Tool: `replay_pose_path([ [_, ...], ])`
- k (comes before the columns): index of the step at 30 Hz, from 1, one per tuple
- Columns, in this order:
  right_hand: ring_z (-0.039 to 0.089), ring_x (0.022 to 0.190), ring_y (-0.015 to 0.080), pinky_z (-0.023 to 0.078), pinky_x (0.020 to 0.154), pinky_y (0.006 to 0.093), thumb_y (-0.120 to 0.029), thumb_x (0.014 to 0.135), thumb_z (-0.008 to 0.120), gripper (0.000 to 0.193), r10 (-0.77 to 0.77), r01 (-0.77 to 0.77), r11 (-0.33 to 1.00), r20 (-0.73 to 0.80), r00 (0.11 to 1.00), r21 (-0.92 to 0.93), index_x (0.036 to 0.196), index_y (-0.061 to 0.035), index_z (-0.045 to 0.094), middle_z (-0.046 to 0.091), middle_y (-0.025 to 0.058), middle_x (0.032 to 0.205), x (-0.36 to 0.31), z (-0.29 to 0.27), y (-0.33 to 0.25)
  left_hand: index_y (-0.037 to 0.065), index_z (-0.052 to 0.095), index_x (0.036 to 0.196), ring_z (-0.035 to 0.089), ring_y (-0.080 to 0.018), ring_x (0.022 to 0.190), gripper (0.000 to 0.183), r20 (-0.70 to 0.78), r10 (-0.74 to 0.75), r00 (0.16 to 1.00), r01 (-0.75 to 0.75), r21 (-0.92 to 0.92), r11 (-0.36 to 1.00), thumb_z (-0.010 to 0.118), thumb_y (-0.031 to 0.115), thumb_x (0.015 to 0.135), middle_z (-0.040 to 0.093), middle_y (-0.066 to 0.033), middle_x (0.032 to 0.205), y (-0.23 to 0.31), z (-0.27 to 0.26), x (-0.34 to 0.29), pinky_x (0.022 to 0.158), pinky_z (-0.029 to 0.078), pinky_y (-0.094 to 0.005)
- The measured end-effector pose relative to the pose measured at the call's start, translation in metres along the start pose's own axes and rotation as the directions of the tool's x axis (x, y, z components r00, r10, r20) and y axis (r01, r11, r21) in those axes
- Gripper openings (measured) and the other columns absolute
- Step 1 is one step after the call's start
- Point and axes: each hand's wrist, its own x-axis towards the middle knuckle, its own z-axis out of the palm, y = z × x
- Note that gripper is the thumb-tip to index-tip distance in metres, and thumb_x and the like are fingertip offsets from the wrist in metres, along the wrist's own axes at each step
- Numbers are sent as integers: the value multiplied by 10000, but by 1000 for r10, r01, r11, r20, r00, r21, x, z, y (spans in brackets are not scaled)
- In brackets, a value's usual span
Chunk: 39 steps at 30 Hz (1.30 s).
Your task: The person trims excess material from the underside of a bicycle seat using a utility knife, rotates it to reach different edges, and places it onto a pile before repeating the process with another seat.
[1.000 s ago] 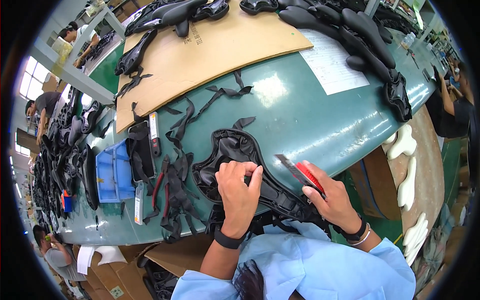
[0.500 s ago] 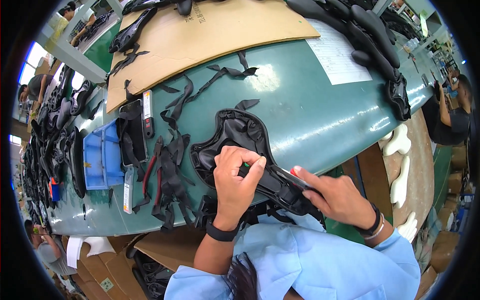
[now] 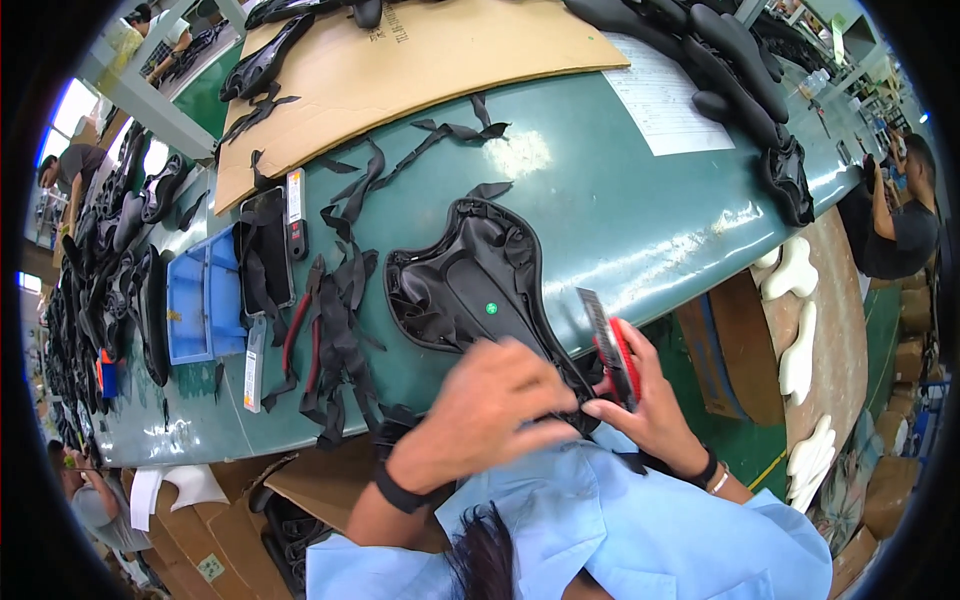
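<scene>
A black bicycle saddle (image 3: 455,290) lies underside up on the green bench, its wide end away from me. Its folded cover edge lines the rim, and a small green round sticker shows on the base. My left hand (image 3: 495,400) is over the saddle's narrow end, its fingers smeared by motion. In my right hand (image 3: 650,405) is a red and black cutter knife (image 3: 622,365), its grey blade pointing up and away, beside the saddle's narrow end. Red-handled pliers (image 3: 312,320) lie left of the saddle among black cover offcuts (image 3: 345,340).
A blue bin (image 3: 203,310) and a black tray (image 3: 265,250) stand on the left near piled black saddles. Cardboard (image 3: 420,60) and a written sheet (image 3: 668,105) lie at the back. More saddles (image 3: 735,70) are at the back right; white saddle-shaped pieces (image 3: 797,350) lie right.
My left hand has moved down and right from the saddle's middle, uncovering the green sticker. My right hand has moved nearer to me and turned the knife upward. The saddle has shifted slightly.
</scene>
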Motion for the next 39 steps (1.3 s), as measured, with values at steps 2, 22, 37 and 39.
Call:
replay_pose_path([
  [2, 590, 838, 129, 502, 798, 287, -98, 773, 796, 916, 38, -42, 989, 27, 999, 144, 1504, -64, 246, 598, 85, 1125, 12, 2, 4, 110, 686, 920, 552, -212, 929, 239, -71, -159, 985, 175, 380, 909, 767, 210, 718, 601, -21, 985, -6, -17, -5, 763, 393, -339],
  [22, 525, 595, 180, 415, 497, 309, -62, 748, 653, 678, -358, 580, 361, 466, 809, -730, 1389, -242, 526, 449, 53, 702, 47, -16, -53, 63, 603, 779, 572, -250, 803, 96, -60, -120, 991, 132, 272, 953, 627, 143, 825, 571, -52, 785, -65, -29, 11, 687, 479, -370],
  [37, 526, 721, 210, 400, 620, 355, -96, 842, 589, 632, -216, 589, 92, 562, 799, -803, 1404, -368, 489, 461, 39, 780, 59, -96, -59, 43, 647, 854, 610, -309, 800, 183, -170, -318, 933, 361, 421, 832, 708, 208, 799, 602, -104, 790, -16, 11, 30, 696, 484, -413],
  [39, 544, 682, 189, 417, 585, 338, -90, 871, 587, 607, -225, 581, 239, 537, 813, -778, 1418, -331, 479, 497, 32, 769, 65, -106, -46, 31, 651, 831, 615, -310, 774, 184, -27, -355, 935, 342, 340, 876, 720, 195, 785, 610, -107, 784, -31, -1, 45, 680, 480, -415],
])
